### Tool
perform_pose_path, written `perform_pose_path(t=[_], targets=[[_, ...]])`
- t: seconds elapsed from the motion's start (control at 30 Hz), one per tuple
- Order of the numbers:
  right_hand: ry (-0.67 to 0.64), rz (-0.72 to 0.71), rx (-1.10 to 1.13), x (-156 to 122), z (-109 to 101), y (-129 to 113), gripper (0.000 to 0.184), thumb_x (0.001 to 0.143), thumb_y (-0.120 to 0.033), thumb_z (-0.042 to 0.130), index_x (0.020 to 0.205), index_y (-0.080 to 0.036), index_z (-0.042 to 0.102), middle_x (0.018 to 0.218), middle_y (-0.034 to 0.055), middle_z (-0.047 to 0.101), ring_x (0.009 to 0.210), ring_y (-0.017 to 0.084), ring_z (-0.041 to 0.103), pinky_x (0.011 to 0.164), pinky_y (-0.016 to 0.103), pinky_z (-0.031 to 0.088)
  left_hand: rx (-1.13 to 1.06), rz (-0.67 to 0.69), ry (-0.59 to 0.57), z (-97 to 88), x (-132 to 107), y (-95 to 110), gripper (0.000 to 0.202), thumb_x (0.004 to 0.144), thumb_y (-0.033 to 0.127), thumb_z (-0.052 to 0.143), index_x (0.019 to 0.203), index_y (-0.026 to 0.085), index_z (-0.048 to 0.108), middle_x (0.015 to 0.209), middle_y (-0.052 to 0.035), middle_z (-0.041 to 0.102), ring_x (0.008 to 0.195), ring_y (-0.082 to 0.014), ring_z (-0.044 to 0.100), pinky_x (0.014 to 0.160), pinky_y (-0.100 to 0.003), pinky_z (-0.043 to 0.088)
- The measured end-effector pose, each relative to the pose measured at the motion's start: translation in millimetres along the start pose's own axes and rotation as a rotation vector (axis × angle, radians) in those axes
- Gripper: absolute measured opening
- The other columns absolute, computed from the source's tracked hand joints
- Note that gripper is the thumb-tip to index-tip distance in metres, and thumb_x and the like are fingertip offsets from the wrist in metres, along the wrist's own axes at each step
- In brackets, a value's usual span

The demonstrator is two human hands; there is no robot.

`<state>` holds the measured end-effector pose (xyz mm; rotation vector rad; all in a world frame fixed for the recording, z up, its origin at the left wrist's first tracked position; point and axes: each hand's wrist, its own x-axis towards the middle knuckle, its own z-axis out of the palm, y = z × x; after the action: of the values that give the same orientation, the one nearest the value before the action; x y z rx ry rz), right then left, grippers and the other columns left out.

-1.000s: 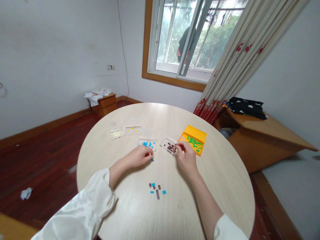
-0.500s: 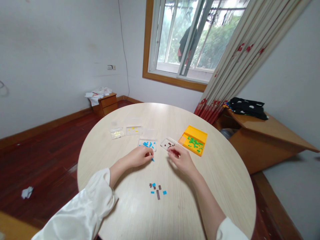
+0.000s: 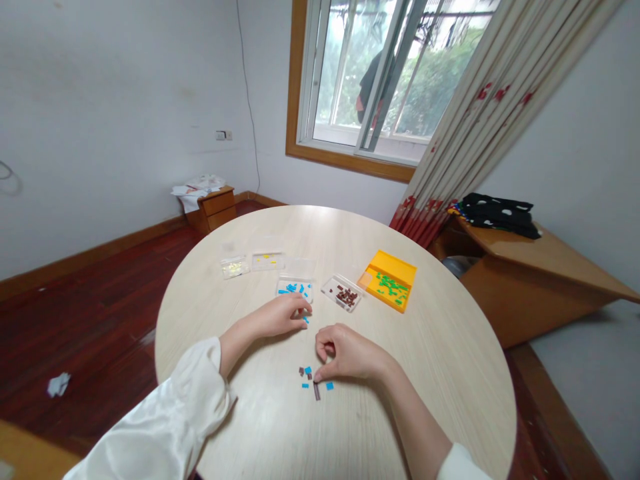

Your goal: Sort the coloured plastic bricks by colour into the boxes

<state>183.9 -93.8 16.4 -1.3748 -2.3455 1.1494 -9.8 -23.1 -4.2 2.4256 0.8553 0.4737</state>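
Note:
My left hand point(image 3: 284, 313) is in front of a clear box point(image 3: 295, 302) with blue bricks. Its thumb and index finger close around a small blue brick point(image 3: 306, 320). To the right, my right hand point(image 3: 345, 353) reaches over a small group of loose bricks, its thumb apart from the curled fingers. The thumb tip is at the upper end of a long brown brick point(image 3: 317, 392). Around it lie a blue brick point(image 3: 329, 386), another blue brick point(image 3: 305, 385), a third blue brick point(image 3: 308, 370) and small brown bricks point(image 3: 301, 371). Anything under the right hand is hidden.
A clear box point(image 3: 327, 288) with brown bricks and a yellow case point(image 3: 409, 299) with green bricks stand at the right. Back left are a clear box point(image 3: 257, 268) with yellow pieces and another point(image 3: 227, 273) with pale pieces. All rest on a round wooden table point(image 3: 225, 427).
My right hand has moved from the brown-brick box down toward me to the loose bricks, covering one short brown brick. My left hand has barely shifted, its fingertips slightly wider.

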Motion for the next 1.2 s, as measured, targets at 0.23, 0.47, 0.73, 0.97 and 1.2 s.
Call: perform_pose_path(t=[0.23, 0.47, 0.73, 0.97, 1.2], targets=[[0.067, -0.017, -0.091, 1.1, 1.2, 3.8, 0.026, 0.057, -0.027, 0.079, 0.058, -0.016, 0.055, 0.055, -0.0076, 0.041, 0.053, 0.007, 0.036, 0.050, 0.020, 0.025, 0.059, 0.032, -0.025, 4.8, 0.9, -1.0, 0.015, 0.081, 0.019, 0.058, 0.093, 0.016, 0.066, 0.089, -0.0063, 0.058, 0.083, -0.0171, 0.054, 0.075, -0.026, 0.041], [0.148, 0.112, -0.094, 0.5, -5.4, 7.8, 0.021, 0.063, -0.024, 0.075, 0.058, -0.016, 0.056, 0.055, -0.0066, 0.044, 0.052, 0.007, 0.038, 0.050, 0.020, 0.026, 0.110, 0.049, 0.000, 13.4, 6.2, -1.5, 0.016, 0.082, 0.011, 0.051, 0.081, 0.015, 0.066, 0.081, -0.0062, 0.061, 0.076, -0.0153, 0.055, 0.068, -0.023, 0.040], [0.163, 0.143, -0.159, 0.0, -4.9, 13.0, 0.021, 0.069, -0.030, 0.069, 0.058, -0.015, 0.059, 0.056, -0.0034, 0.052, 0.052, 0.008, 0.041, 0.051, 0.020, 0.028, 0.169, 0.034, -0.020, 14.3, 6.2, 0.5, 0.016, 0.082, 0.009, 0.049, 0.081, 0.014, 0.064, 0.082, -0.0063, 0.062, 0.076, -0.0153, 0.054, 0.067, -0.023, 0.039], [0.186, 0.136, -0.200, -3.1, -8.9, 2.5, 0.008, 0.068, -0.018, 0.060, 0.060, -0.016, 0.061, 0.058, -0.0013, 0.056, 0.054, 0.009, 0.046, 0.053, 0.020, 0.030, 0.176, 0.028, -0.016, 15.8, 6.9, -1.7, 0.017, 0.081, 0.007, 0.048, 0.081, 0.014, 0.063, 0.082, -0.0063, 0.062, 0.076, -0.0154, 0.055, 0.067, -0.023, 0.039], [0.219, 0.105, -0.198, -3.1, -6.3, 6.1, 0.008, 0.066, -0.013, 0.054, 0.065, -0.015, 0.062, 0.060, -0.0007, 0.058, 0.055, 0.009, 0.049, 0.053, 0.020, 0.033, 0.167, 0.038, -0.004, 15.8, 6.2, -2.3, 0.017, 0.082, 0.008, 0.047, 0.081, 0.014, 0.063, 0.082, -0.0058, 0.062, 0.076, -0.0157, 0.055, 0.068, -0.024, 0.039]])
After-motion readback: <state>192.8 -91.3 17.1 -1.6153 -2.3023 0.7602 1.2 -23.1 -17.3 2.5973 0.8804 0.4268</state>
